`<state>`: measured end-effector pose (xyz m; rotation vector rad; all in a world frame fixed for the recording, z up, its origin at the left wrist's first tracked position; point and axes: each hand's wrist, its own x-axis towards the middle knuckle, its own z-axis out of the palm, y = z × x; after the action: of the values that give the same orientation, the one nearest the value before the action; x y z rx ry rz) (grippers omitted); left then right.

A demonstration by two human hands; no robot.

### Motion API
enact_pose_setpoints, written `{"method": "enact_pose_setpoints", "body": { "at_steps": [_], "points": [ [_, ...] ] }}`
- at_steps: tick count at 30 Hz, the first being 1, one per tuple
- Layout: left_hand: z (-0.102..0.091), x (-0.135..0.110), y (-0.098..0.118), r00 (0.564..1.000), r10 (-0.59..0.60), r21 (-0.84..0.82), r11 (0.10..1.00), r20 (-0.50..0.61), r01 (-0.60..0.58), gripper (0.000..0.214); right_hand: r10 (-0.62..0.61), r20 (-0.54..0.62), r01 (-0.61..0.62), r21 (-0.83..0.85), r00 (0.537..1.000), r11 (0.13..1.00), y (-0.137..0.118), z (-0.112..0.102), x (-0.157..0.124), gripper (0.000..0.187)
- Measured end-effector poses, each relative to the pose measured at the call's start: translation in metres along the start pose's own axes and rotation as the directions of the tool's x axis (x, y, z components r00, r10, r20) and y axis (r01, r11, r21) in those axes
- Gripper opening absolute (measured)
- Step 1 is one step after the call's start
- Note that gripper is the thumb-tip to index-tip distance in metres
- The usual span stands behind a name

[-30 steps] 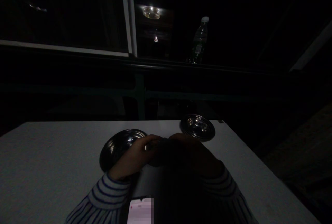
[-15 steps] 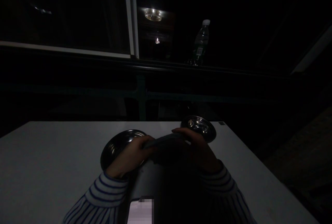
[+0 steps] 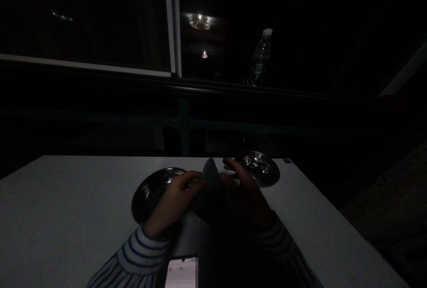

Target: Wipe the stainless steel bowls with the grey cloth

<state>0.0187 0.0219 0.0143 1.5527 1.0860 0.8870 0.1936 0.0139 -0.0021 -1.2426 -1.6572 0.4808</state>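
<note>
The scene is very dark. My left hand (image 3: 175, 201) and my right hand (image 3: 245, 190) are close together above the white table (image 3: 66, 217), both pinching a dark piece of cloth (image 3: 211, 186) that rises to a peak between them. A steel plate (image 3: 150, 188) lies just behind my left hand. A second steel plate (image 3: 262, 168) sits behind my right hand near the table's far edge. Both sleeves are striped.
A lit phone (image 3: 182, 272) lies at the table's near edge between my arms. A plastic water bottle (image 3: 260, 57) stands on a dark ledge beyond the table. A window frame (image 3: 172, 21) rises behind, with a lamp (image 3: 199, 21) reflected in the glass.
My hands have come closer together and lifted the cloth, so it now stands up in a peak instead of lying stretched between them.
</note>
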Motion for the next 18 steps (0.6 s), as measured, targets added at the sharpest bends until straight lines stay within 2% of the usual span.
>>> {"method": "enact_pose_setpoints", "body": {
  "at_steps": [3, 6, 8, 9, 11, 14, 18],
  "points": [
    [0.008, -0.005, 0.001, 0.991, 0.127, 0.130, 0.984, -0.029, -0.123, 0.031, 0.098, 0.105, -0.118, 0.202, 0.990, 0.972, 0.007, 0.013, 0.001, 0.055],
    [0.016, -0.013, 0.004, 0.962, 0.262, 0.143, 0.952, 0.079, -0.271, 0.034, 0.082, 0.208, -0.153, 0.353, 0.975, 0.923, 0.011, 0.017, 0.004, 0.048],
    [0.016, -0.018, 0.008, 0.942, 0.290, 0.090, 0.947, 0.171, -0.308, 0.042, 0.086, 0.213, -0.164, 0.384, 0.973, 0.909, 0.009, 0.014, 0.006, 0.042],
    [0.014, -0.019, 0.010, 0.937, 0.279, 0.073, 0.951, 0.210, -0.300, 0.045, 0.094, 0.199, -0.165, 0.378, 0.975, 0.911, 0.006, 0.012, 0.006, 0.040],
    [0.006, -0.021, 0.013, 0.933, 0.223, 0.122, 0.956, 0.283, -0.266, 0.037, 0.107, 0.158, -0.158, 0.358, 0.982, 0.920, 0.002, 0.006, 0.006, 0.036],
    [-0.012, -0.020, 0.013, 0.969, 0.116, 0.300, 0.937, 0.218, -0.179, 0.026, 0.115, 0.087, -0.137, 0.313, 0.990, 0.940, 0.000, 0.000, 0.006, 0.030],
    [-0.030, -0.023, 0.004, 0.985, 0.028, 0.550, 0.827, 0.168, -0.118, 0.037, 0.117, 0.001, -0.116, 0.132, 0.993, 0.984, 0.003, -0.005, 0.007, 0.018]
  ]
}}
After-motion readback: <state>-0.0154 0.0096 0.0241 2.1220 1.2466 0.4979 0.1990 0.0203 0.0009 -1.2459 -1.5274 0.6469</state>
